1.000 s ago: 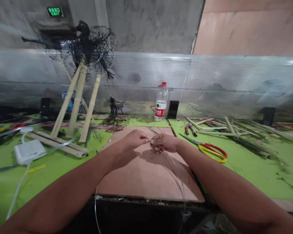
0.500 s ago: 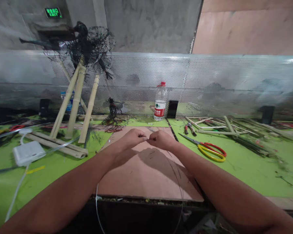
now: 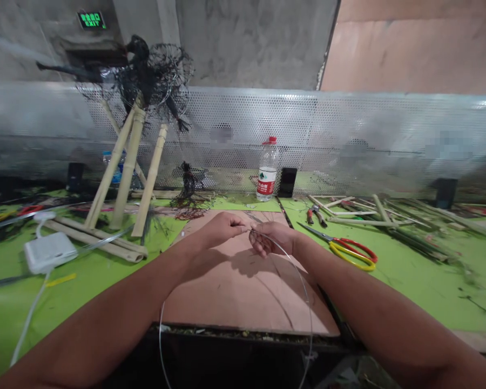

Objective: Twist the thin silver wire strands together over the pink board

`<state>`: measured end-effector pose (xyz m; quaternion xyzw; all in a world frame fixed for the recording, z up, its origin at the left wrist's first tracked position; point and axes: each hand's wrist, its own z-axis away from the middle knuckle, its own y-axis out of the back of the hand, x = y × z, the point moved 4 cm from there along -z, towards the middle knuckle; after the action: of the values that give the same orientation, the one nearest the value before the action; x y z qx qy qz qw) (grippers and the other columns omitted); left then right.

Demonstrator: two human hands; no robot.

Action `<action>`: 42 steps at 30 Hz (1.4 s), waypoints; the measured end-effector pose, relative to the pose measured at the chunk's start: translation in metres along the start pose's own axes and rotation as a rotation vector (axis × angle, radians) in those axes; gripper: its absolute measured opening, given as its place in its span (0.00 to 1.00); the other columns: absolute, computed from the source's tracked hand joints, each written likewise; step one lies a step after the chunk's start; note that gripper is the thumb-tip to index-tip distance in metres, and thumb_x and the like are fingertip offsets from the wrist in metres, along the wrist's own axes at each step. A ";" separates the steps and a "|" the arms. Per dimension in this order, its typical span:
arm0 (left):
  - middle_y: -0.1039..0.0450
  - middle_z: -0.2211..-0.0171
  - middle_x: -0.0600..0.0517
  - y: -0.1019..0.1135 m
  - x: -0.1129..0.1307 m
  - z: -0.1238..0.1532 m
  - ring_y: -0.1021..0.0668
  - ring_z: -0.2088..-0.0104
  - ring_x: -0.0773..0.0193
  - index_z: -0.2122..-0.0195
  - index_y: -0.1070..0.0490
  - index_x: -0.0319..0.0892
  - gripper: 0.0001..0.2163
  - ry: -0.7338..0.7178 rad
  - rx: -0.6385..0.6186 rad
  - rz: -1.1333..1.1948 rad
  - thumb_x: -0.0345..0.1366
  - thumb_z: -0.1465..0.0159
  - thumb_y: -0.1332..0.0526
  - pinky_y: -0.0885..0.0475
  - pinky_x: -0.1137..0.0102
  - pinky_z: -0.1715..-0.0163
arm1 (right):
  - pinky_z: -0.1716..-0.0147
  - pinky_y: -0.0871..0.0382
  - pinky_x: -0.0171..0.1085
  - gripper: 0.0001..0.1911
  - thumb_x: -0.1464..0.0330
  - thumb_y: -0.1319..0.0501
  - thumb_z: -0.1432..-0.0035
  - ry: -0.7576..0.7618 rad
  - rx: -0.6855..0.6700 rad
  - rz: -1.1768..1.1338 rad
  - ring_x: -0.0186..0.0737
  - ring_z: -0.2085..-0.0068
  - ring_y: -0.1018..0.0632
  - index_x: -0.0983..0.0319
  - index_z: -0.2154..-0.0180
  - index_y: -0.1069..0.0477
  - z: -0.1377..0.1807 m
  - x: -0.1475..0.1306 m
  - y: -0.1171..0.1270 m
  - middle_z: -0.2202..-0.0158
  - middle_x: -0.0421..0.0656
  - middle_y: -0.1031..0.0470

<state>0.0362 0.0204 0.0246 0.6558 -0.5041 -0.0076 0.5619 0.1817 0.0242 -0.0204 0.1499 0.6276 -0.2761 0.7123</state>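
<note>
A thin, shiny wire (image 3: pixel 299 276) loops from my fingertips down past the front edge of the pinkish board (image 3: pixel 230 300) and back up under my left forearm. My left hand (image 3: pixel 223 229) is closed in a pinch on the wire near its end. Beside it, my right hand (image 3: pixel 273 239) is turned partly palm-up, thumb and forefinger closed on the same wire, its other fingers loosely curled. Both hands hover above the board, their fingertips almost touching. To the right of my right hand lie scissors (image 3: pixel 350 253) with red and yellow handles.
Bamboo legs (image 3: pixel 127 167) carry a dark wiry figure (image 3: pixel 140 70) at left. A white box with a cable (image 3: pixel 51 251) lies nearby. Behind my hands stand a water bottle (image 3: pixel 266 173) and a dark phone-like slab (image 3: pixel 287 182). Pliers (image 3: pixel 316 215) and bamboo strips (image 3: pixel 383 210) lie right.
My right hand has rolled partly palm-up and its fingers have loosened. The wire now arcs out visibly over the right hand. My left hand has barely moved.
</note>
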 end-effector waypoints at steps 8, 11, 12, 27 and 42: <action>0.33 0.77 0.54 -0.004 0.001 -0.001 0.35 0.75 0.70 0.72 0.28 0.37 0.14 0.011 -0.055 0.056 0.43 0.44 0.45 0.41 0.75 0.74 | 0.80 0.39 0.31 0.16 0.57 0.44 0.46 0.005 -0.008 -0.043 0.30 0.81 0.34 0.64 0.72 0.38 0.003 -0.003 -0.005 0.82 0.34 0.43; 0.33 0.77 0.54 -0.003 0.002 -0.001 0.36 0.76 0.71 0.73 0.28 0.37 0.14 0.011 -0.051 0.053 0.44 0.44 0.45 0.42 0.75 0.75 | 0.80 0.42 0.30 0.16 0.58 0.43 0.46 0.035 0.031 -0.010 0.27 0.82 0.39 0.64 0.74 0.40 0.004 -0.007 -0.008 0.83 0.33 0.45; 0.34 0.78 0.55 -0.003 0.001 -0.001 0.36 0.77 0.71 0.73 0.28 0.37 0.14 0.014 -0.047 0.050 0.44 0.44 0.45 0.43 0.75 0.76 | 0.80 0.43 0.30 0.16 0.58 0.43 0.47 0.055 0.058 0.023 0.27 0.82 0.40 0.64 0.75 0.40 0.004 -0.008 -0.008 0.83 0.33 0.45; 0.44 0.85 0.57 -0.017 -0.022 -0.001 0.41 0.81 0.71 0.82 0.36 0.38 0.14 0.154 -0.077 -0.106 0.43 0.46 0.46 0.50 0.74 0.80 | 0.70 0.43 0.34 0.14 0.62 0.47 0.44 0.241 0.518 1.746 0.40 0.68 0.28 0.64 0.73 0.29 0.000 -0.027 -0.018 0.71 0.48 0.26; 0.52 0.84 0.58 -0.004 -0.016 0.001 0.46 0.82 0.72 0.83 0.42 0.40 0.14 0.154 -0.052 -0.055 0.42 0.47 0.46 0.54 0.73 0.81 | 0.79 0.35 0.32 0.26 0.49 0.48 0.48 0.001 0.356 0.443 0.32 0.79 0.30 0.66 0.71 0.32 0.011 -0.013 0.017 0.78 0.45 0.28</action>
<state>0.0300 0.0301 0.0120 0.6535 -0.4407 0.0144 0.6153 0.1994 0.0341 -0.0079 0.4065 0.5215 -0.2194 0.7174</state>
